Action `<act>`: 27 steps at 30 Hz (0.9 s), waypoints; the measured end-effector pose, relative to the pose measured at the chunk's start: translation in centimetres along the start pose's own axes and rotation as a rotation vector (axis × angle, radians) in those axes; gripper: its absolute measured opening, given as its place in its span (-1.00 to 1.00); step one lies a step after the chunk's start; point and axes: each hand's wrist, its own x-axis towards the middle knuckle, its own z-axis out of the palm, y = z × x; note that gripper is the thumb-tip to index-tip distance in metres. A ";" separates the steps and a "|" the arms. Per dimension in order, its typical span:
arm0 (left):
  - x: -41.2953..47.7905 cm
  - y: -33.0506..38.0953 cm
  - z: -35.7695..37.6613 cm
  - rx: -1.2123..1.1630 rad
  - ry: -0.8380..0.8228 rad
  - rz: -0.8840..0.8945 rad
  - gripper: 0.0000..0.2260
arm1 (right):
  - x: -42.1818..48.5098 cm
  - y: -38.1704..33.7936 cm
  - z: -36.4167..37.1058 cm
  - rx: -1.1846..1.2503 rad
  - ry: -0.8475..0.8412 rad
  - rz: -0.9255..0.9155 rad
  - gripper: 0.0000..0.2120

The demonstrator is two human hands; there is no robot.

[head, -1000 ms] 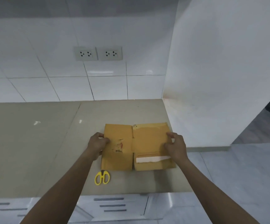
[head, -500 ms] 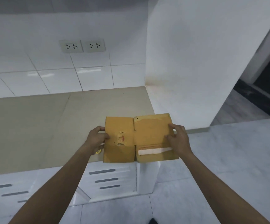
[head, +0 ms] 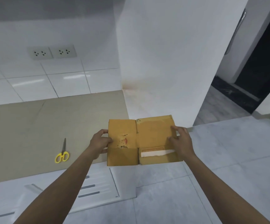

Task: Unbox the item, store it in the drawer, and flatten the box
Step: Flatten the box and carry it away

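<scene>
While both hands grip box (head: 140,141); scissors (head: 62,153) aside.

Matt brown cardboard box (head: 140,141), torn paper patch; scissors (head: 62,152) left of it, yellow plastic handles, metal blades.

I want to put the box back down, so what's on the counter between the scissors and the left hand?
Nothing. In the head view, the counter is bare between the scissors and the left hand, which grips the flattened box.
</scene>
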 end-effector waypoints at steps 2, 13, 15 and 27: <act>0.2 0.6 3.1 0.013 -0.009 0.000 -0.74 | 1.6 1.7 -2.2 -0.002 0.003 -0.001 -0.55; 3.4 2.4 17.9 0.077 -0.028 -0.022 -0.73 | 8.7 11.3 -11.1 -0.044 -0.036 0.022 -0.53; 4.6 2.7 19.8 0.076 -0.022 -0.036 -0.73 | 10.4 12.6 -12.1 -0.045 -0.053 0.018 -0.51; 18.1 2.6 27.6 0.120 -0.041 -0.206 -0.69 | 23.6 19.7 -10.2 -0.077 -0.189 0.118 -0.48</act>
